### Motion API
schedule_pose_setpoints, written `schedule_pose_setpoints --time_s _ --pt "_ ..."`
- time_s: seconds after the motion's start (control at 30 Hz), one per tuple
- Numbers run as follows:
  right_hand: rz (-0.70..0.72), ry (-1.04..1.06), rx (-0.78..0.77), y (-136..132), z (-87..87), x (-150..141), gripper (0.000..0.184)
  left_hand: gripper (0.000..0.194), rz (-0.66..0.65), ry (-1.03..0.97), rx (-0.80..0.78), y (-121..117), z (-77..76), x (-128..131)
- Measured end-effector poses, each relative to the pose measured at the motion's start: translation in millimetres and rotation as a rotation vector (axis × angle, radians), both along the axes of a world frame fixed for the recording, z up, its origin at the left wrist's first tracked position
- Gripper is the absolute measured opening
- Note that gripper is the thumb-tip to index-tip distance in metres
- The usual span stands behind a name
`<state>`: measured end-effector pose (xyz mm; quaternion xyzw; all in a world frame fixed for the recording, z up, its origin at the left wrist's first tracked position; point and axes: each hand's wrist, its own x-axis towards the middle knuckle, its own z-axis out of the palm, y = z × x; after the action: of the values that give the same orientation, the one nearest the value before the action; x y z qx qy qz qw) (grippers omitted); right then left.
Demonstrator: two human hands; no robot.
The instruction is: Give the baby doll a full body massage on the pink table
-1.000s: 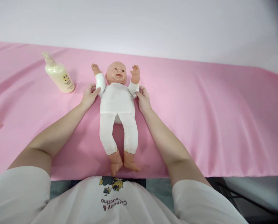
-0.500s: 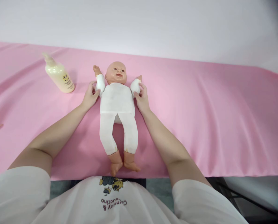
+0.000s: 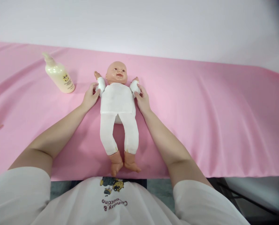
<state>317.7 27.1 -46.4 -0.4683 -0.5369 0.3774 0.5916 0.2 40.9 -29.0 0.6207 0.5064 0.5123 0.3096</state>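
Observation:
A baby doll (image 3: 117, 99) with a white cloth body lies on its back, head toward the far side and bare feet toward me. My left hand (image 3: 91, 94) grips the doll's arm on the left, thumb on the near side and fingers round the outer side. On the right, the other arm of the doll is held by my right hand (image 3: 142, 97), thumb and fingers closed about the white sleeve part. Both doll hands stick up past my fingers. Parts of my fingertips are hidden behind the doll's arms.
A pump bottle (image 3: 61, 76) of pale yellow liquid with a cow picture stands to the left of the doll. Pink cloth (image 3: 188, 109) covers the table, its near edge by my shirt. A small orange-brown scrap (image 3: 0, 127) lies at far left. Behind is a white wall (image 3: 153, 28).
Both doll arms have bent slightly: the right one's hand has come inward toward the head, and the left one's hand has dropped a little. My hands have barely shifted.

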Motion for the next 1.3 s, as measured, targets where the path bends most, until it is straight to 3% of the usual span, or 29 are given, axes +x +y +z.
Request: schedule_pose_setpoints --time_s 0.2,0.37,0.57,0.73,0.97,1.3 --pt "-0.009 -0.051 0.041 -1.3 4.2 0.9 0.056 0.032 0.004 0.073 -0.004 -1.1 2.9 -0.1" --pt "0.027 -0.024 0.001 1.7 1.1 2.8 0.061 0.045 -0.014 0.081 -0.038 -1.7 2.2 -0.6" --pt "0.083 0.080 0.032 1.7 1.8 -0.5 0.060 0.054 -0.085 -0.090 -0.038 -1.4 2.1 2.2" --pt "0.095 0.180 0.010 5.7 2.7 0.3 0.060 0.049 -0.124 -0.270 -0.039 -0.3 5.0 5.5" --pt "0.102 0.311 -0.051 1.3 4.0 -1.3 0.025 0.035 -0.214 -0.410 -0.063 -1.1 8.0 10.1" --pt "0.076 0.278 -0.116 2.8 8.2 -1.6 0.020 0.039 -0.157 -0.372 -0.127 4.9 5.4 8.5"
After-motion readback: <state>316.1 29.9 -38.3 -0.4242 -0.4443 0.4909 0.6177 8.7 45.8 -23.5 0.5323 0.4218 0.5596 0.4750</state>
